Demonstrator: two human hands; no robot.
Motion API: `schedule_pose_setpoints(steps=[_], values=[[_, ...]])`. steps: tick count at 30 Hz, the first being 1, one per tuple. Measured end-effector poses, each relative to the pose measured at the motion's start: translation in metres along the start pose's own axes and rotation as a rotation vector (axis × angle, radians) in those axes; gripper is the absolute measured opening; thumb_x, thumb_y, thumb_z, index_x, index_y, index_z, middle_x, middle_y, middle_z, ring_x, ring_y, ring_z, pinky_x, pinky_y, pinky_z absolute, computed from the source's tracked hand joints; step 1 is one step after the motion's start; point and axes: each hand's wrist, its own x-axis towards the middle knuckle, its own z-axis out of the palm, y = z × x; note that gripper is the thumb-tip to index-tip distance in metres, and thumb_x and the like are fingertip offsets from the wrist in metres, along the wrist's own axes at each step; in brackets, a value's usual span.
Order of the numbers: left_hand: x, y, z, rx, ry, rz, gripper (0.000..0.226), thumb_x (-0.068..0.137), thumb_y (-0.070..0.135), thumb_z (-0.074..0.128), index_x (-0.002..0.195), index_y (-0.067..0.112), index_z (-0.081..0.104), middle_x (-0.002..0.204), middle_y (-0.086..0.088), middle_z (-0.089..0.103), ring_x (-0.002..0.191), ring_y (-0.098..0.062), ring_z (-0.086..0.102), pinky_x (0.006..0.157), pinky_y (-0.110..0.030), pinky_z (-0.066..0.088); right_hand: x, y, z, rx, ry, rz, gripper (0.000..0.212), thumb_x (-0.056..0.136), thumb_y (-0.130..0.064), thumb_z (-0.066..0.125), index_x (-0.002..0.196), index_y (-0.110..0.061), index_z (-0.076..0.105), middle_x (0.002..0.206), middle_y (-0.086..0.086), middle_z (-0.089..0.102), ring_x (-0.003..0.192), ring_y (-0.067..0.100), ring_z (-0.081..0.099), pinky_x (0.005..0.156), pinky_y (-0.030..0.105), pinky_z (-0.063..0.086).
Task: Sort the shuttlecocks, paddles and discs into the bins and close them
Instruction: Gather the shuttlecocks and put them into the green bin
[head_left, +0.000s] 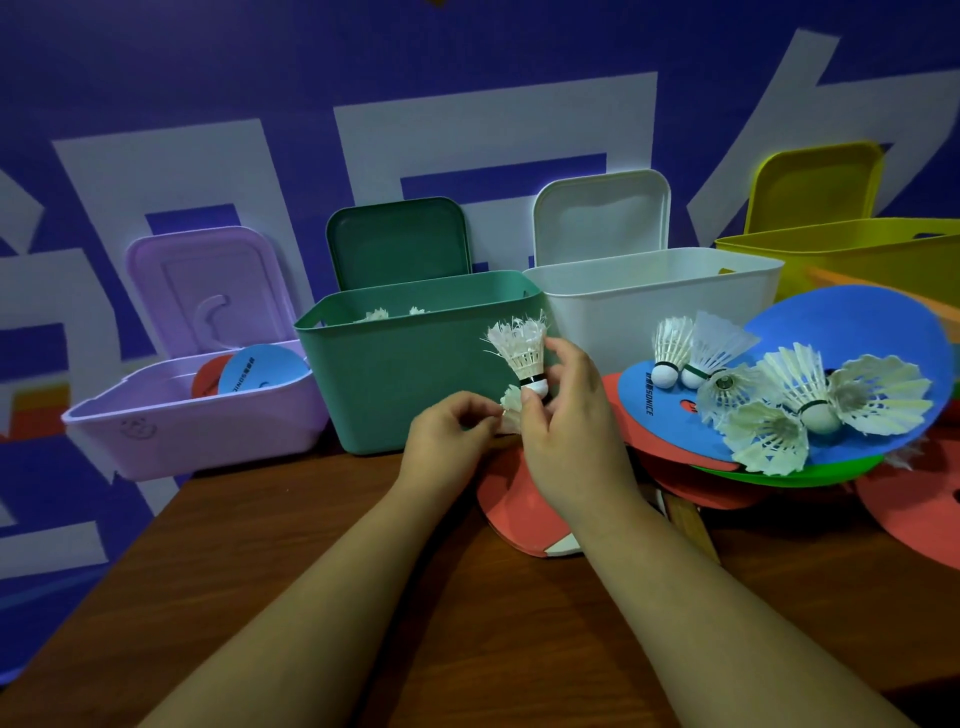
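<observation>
Your right hand (566, 415): fingers (535, 402) pinched round cork of upright shuttlecock (522, 351), feathers up, in front of green bin (415, 364). Your left hand (449, 431): fingers curled onto second shuttlecock (511, 408), just below first. Red paddle (519, 512) lies on desk (311, 597) beneath both hands. More shuttlecocks (779, 400) heaped on blue disc (852, 332) toward desk's right edge. Purple bin (171, 421), white bin (654, 301), yellow bin (852, 249) line far edge, lids up.
</observation>
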Motion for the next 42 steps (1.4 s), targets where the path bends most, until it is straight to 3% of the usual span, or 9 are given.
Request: schedule_pose_setpoints(steps=[4,8,13,18,23,28,32,37,42], values=[[-0.001,0.007,-0.009,0.026,0.133,0.115,0.014,0.092,0.017,0.073,0.097,0.027,0.064,0.089,0.011,0.069,0.083,-0.002,0.065,0.076,-0.021,0.05,-0.001,0.002,0.001,0.008,-0.015,0.005,0.052,0.1,-0.014,0.059,0.149,-0.024,0.043,0.135,0.0,0.058,0.104,0.016,0.064,0.082,0.004,0.041],[-0.005,0.015,-0.024,0.001,0.243,0.189,0.017,0.093,0.009,0.07,0.1,0.023,0.063,0.09,0.01,0.067,0.079,-0.004,0.059,0.073,-0.019,0.047,-0.001,0.002,0.003,0.029,-0.016,0.02,0.05,0.101,-0.014,0.059,0.148,-0.023,0.043,0.133,-0.001,0.06,0.1,0.015,0.065,0.079,0.005,0.044],[-0.003,0.032,-0.052,0.019,0.364,0.322,0.022,0.093,0.001,0.066,0.097,0.023,0.064,0.095,0.007,0.069,0.078,-0.017,0.063,0.074,-0.029,0.053,-0.001,-0.005,0.001,0.086,-0.02,0.04,0.044,0.103,-0.018,0.061,0.143,-0.023,0.043,0.13,-0.003,0.062,0.1,0.014,0.066,0.076,0.005,0.048],[0.011,0.053,-0.081,0.035,0.461,0.441,0.028,0.093,-0.006,0.063,0.096,0.022,0.061,0.101,-0.002,0.065,0.077,-0.012,0.071,0.071,-0.041,0.061,0.01,-0.018,-0.003,0.083,0.032,-0.018,0.031,0.101,-0.015,0.062,0.123,-0.027,0.042,0.114,-0.002,0.061,0.091,0.014,0.065,0.074,0.024,0.056],[0.038,0.064,-0.106,0.09,0.594,0.473,0.016,0.093,0.001,0.067,0.097,0.016,0.066,0.1,0.004,0.066,0.091,-0.012,0.067,0.083,-0.04,0.058,0.027,-0.025,-0.004,0.027,0.037,-0.032,0.026,0.098,-0.015,0.064,0.106,-0.029,0.044,0.097,0.001,0.06,0.08,0.014,0.06,0.064,0.012,0.042],[0.058,0.033,-0.106,0.401,0.438,0.328,0.045,0.095,0.006,0.064,0.139,0.013,0.059,0.148,-0.004,0.055,0.135,-0.024,0.05,0.117,-0.039,0.04,0.05,-0.031,-0.006,-0.01,0.02,-0.03,0.014,0.096,-0.017,0.066,0.096,-0.025,0.055,0.103,-0.005,0.056,0.087,0.011,0.06,0.073,0.013,0.042],[0.042,-0.003,-0.096,0.626,0.351,0.392,0.058,0.094,0.011,0.062,0.151,0.013,0.05,0.16,-0.003,0.045,0.152,-0.026,0.034,0.124,-0.047,0.032,0.068,-0.03,-0.002,-0.011,0.004,-0.013,0.013,0.095,-0.017,0.067,0.093,-0.026,0.058,0.104,-0.005,0.059,0.088,0.011,0.063,0.076,0.022,0.046],[0.037,-0.016,-0.098,0.728,0.304,0.431,0.075,0.09,0.008,0.063,0.16,0.015,0.037,0.169,0.0,0.031,0.159,-0.022,0.019,0.129,-0.039,0.022,0.091,-0.029,0.009,-0.076,-0.039,-0.012,0.012,0.095,-0.015,0.065,0.093,-0.024,0.058,0.104,-0.003,0.058,0.089,0.015,0.062,0.075,0.027,0.046],[0.034,-0.013,-0.095,0.72,0.281,0.399,0.085,0.084,0.005,0.062,0.162,0.017,0.032,0.171,0.002,0.025,0.16,-0.02,0.013,0.127,-0.045,0.027,0.125,-0.035,0.022,-0.113,-0.054,-0.018,0.01,0.098,-0.015,0.063,0.095,-0.023,0.059,0.108,-0.001,0.058,0.086,0.009,0.06,0.064,0.005,0.036]])
